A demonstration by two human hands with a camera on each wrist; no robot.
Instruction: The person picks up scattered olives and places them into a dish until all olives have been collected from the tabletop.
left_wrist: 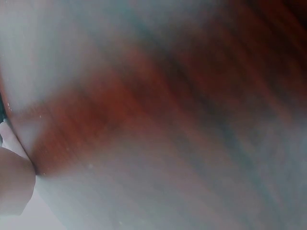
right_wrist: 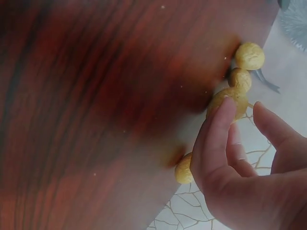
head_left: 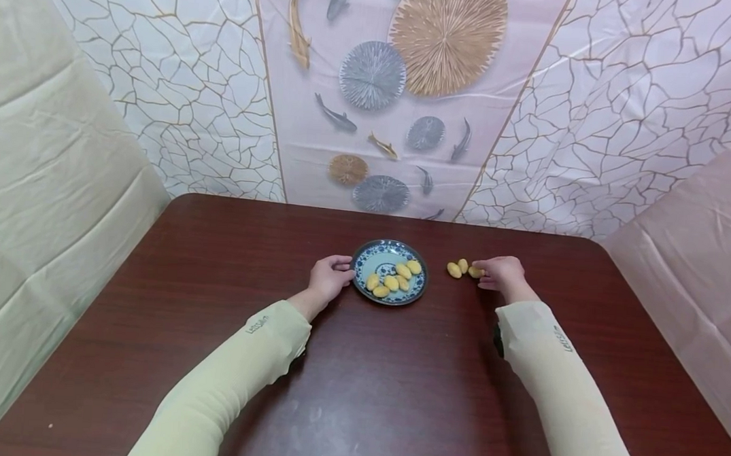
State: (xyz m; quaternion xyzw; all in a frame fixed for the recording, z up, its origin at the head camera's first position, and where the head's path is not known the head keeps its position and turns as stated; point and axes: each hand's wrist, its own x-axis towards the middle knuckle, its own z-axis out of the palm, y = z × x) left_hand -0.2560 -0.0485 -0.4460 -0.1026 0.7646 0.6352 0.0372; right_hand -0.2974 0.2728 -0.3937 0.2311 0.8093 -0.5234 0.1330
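A round blue-and-white patterned plate [head_left: 369, 254] sits on the dark table with several small yellow potatoes [head_left: 391, 282] on it. At its left edge, the fingers of my left hand [head_left: 329, 278] reach the rim; the left wrist view shows little of that hand. To the right of the plate, my right hand [head_left: 503, 273] is over a small group of loose potatoes [head_left: 454, 269]. In the right wrist view, its fingers lie against one potato [right_wrist: 237, 96], while the thumb stands a little apart from it. Another potato [right_wrist: 183, 170] is partly hidden behind the hand.
The dark reddish wooden table [head_left: 236, 236] reaches to a patterned cloth backdrop [head_left: 375, 140]. Pale cloth walls [head_left: 49, 173] hang on both sides. A few tiny pale specks lie on the table.
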